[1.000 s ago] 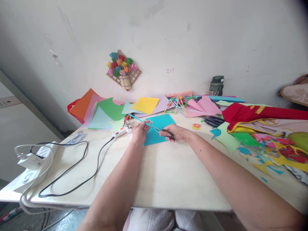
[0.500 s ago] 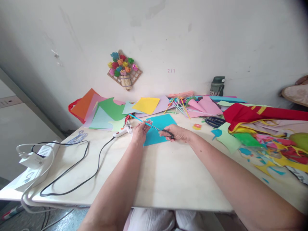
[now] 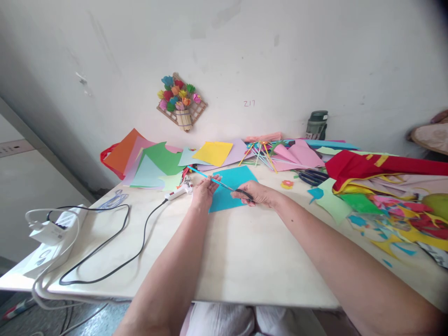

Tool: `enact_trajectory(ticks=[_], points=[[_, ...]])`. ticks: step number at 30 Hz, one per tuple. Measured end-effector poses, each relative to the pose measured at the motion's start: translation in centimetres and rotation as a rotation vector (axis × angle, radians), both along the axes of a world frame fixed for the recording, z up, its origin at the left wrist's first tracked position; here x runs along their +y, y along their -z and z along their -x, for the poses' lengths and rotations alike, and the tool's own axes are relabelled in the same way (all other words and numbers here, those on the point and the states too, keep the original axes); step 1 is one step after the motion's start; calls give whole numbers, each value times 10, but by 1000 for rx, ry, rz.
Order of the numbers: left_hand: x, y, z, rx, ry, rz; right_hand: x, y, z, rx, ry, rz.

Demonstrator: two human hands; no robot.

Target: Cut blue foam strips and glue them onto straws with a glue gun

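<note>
Between the fingers of my left hand [image 3: 206, 190] is a narrow blue paper strip [image 3: 196, 171], its far end pointing up and left. My right hand [image 3: 257, 193] is closed around the dark handles of a pair of scissors [image 3: 245, 194]. The scissor blades reach left to the near end of the strip, close to my left fingers; whether they are parted is too small to tell. Under both hands a sheet of blue paper [image 3: 227, 198] lies flat on the table.
A white glue gun [image 3: 178, 191] with a black cord lies to the left, near a power strip [image 3: 70, 219]. Coloured paper sheets [image 3: 163, 156] line the back. On the right are dark-handled scissors [image 3: 312, 177], a paper flower [image 3: 287, 184] and paper scraps [image 3: 388, 233].
Almost nothing differs. Both hands, the strip and the scissors hold nearly the same place, with only a very slight shift of the view.
</note>
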State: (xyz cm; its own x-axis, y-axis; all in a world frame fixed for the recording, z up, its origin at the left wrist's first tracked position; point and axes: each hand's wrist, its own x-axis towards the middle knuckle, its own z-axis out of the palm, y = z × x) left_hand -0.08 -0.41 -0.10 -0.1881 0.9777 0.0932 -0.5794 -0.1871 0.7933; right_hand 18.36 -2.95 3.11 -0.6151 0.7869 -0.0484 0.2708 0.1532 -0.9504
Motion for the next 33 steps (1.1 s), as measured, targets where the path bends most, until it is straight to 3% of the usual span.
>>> enact_trajectory(ticks=[20,33], points=[[-2,-3,1,-18,-13,15,17,16,-4,-182,61,-215],[0,0,0,2,24,22,7,7,-4,-81,99,-81]])
